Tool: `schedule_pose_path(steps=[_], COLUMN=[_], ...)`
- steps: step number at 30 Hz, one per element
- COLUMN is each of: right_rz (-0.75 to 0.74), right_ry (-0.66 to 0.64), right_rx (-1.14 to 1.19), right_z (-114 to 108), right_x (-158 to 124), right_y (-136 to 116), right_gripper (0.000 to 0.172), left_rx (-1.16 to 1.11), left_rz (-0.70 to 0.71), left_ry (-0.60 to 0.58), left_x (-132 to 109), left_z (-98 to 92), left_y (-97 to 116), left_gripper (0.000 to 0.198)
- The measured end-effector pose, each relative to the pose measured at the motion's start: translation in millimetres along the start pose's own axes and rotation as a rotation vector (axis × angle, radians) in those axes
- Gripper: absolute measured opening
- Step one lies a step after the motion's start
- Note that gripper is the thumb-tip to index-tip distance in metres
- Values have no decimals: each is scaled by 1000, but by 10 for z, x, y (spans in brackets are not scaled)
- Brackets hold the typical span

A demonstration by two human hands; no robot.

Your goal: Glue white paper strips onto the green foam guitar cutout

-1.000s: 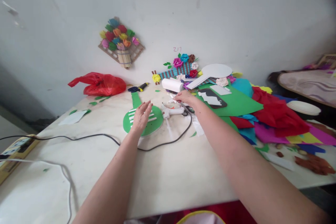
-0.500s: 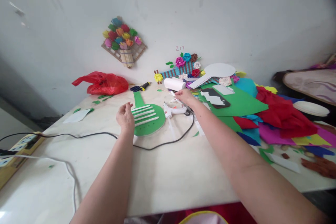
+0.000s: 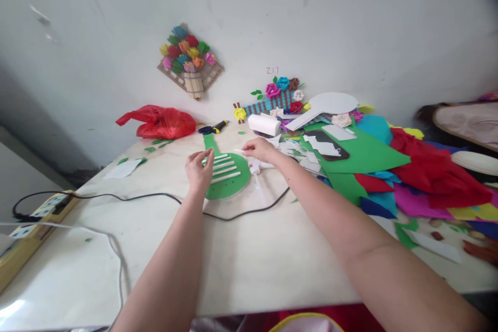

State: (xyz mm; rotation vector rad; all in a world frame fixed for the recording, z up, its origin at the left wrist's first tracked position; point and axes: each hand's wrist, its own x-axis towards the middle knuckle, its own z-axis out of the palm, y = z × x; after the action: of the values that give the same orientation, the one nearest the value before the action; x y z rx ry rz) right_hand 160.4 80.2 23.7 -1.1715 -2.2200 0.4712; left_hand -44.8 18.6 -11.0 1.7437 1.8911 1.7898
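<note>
A green paddle-shaped board [image 3: 229, 191] lies on the table, its narrow handle pointing away from me. Several white paper strips [image 3: 226, 170] cross its round part in parallel rows. My left hand [image 3: 199, 170] hovers at the left edge of the board, beside the strip ends, its fingers loosely bent and apart with nothing seen in them. Over the board's right side, my right hand [image 3: 260, 149] pinches a small white strip [image 3: 240, 151] that points left. Below that hand lies a white glue gun [image 3: 257, 167], partly hidden by it.
Scissors and a yellow-black tool [image 3: 220, 126] lie behind the board, near a red plastic bag [image 3: 161, 123]. A white roll [image 3: 264, 125] and coloured paper [image 3: 420, 166] crowd the right. A black cord [image 3: 229, 218] crosses in front, running from a power strip [image 3: 42, 220].
My right hand has moved left and slightly down, bringing the small white strip over the board. The left hand's fingers have spread a little. The whole view has shifted slightly.
</note>
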Motion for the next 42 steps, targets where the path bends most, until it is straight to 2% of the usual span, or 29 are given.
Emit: schedule_pose_path(steps=[3,5,7,10,16,22,27,32,42], right_rz=[-49,-94,-130,-147,-121,-86,-72,-103,-151], right_ry=[-81,-117,-144,-158,-112,-71,-67,-28,64], right_rx=[-60,-127,-175,-177,-53,86,193,322,213], right_z=[31,60,88,120,169,242,290,310,297], right_x=[-55,-70,-73,-78,-106,-137,-153,-159,-187], right_y=[-208,-308,-373,-419,-397,-354,-330,-300,-283], right_gripper=[17,18,20,20,16,13,17,23,16], left_rx=[56,44,5,-87,-235,-232,-361,-471,-452], left_rz=[122,150,119,1,-140,-133,-192,-267,-210], left_ry=[-71,-135,-198,-254,-258,-285,-366,-363,-428], left_x=[-8,-14,-21,-30,-16,-17,-41,-52,-52], left_z=[14,14,4,-12,-7,-41,-79,-70,-108], left_y=[53,75,91,99,67,117,198,195,207], left_gripper=[35,33,30,28,31,31,32,33,37])
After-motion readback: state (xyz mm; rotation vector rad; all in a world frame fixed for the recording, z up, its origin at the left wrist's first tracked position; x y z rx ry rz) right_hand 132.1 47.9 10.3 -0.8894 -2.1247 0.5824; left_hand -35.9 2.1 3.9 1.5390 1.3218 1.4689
